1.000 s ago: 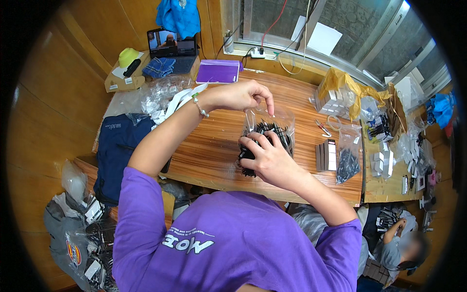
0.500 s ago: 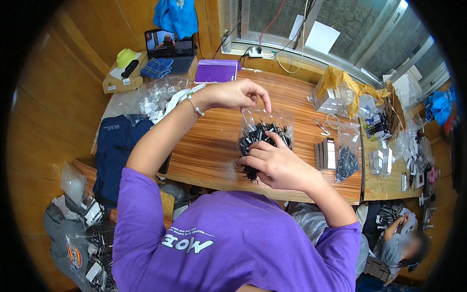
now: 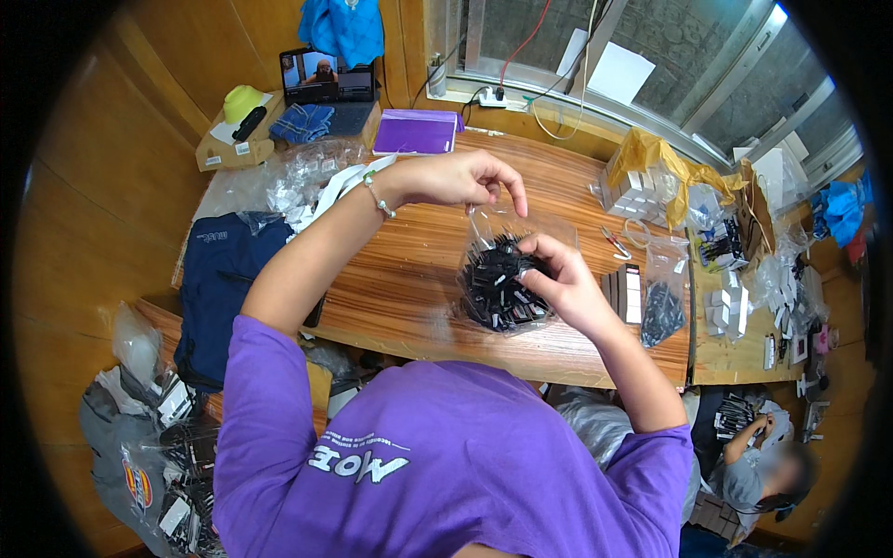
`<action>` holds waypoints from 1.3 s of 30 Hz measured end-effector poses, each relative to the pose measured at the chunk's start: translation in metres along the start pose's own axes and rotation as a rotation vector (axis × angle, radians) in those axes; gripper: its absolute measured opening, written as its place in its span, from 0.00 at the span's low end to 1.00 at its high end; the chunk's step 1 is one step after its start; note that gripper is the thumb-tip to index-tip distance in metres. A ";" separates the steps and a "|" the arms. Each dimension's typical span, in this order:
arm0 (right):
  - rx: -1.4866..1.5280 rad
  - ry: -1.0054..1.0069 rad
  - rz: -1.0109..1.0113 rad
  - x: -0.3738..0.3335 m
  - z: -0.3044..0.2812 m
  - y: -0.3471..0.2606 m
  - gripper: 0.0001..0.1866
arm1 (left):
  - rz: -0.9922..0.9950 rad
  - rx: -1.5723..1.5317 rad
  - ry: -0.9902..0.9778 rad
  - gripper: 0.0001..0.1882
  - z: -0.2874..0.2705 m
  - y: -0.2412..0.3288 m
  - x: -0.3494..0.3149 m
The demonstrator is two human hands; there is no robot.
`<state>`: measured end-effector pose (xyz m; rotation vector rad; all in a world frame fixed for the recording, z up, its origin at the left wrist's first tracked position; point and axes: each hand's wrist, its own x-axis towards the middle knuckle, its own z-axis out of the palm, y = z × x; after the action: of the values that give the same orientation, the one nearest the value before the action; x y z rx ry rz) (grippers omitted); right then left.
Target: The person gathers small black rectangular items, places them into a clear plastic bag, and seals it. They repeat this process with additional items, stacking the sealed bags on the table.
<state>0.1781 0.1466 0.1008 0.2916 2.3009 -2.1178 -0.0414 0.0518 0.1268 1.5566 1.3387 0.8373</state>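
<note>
A clear plastic bag (image 3: 551,225) lies on the wooden table in front of me, packed with a heap of thin black pieces (image 3: 498,290) whose exact kind I cannot make out. At the bag's far edge, my left hand (image 3: 479,179) pinches the plastic between thumb and fingers, with one finger stretched out. My right hand (image 3: 569,281) is at the right side of the heap. Its fingers are curved and its thumb stands apart from them, touching the black pieces, with nothing plainly gripped.
On the right are small grey boxes (image 3: 621,293), another filled clear bag (image 3: 661,302), pliers (image 3: 615,244) and white boxes (image 3: 633,195) under yellow plastic. A purple folder (image 3: 415,132) and a laptop (image 3: 330,84) lie at the back. Dark blue cloth (image 3: 228,288) covers the left edge. Another person sits lower right.
My right hand has moved off the top of the heap to its right side, its fingers drawing in. More of the black pieces shows. My left hand stays at the bag's far edge.
</note>
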 end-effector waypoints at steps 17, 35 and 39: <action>-1.154 -0.314 -0.600 0.002 0.002 -0.030 0.13 | 0.013 -0.012 0.002 0.18 0.004 0.001 0.000; -0.561 -0.216 -0.552 0.016 0.002 -0.009 0.11 | 0.029 -0.065 -0.048 0.18 0.005 0.003 -0.001; -0.386 -0.191 -0.430 0.016 0.001 -0.006 0.10 | 0.012 -0.062 -0.071 0.19 0.005 0.006 -0.002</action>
<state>0.1618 0.1471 0.1049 -0.4234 2.7590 -1.6721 -0.0350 0.0486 0.1306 1.5340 1.2427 0.8158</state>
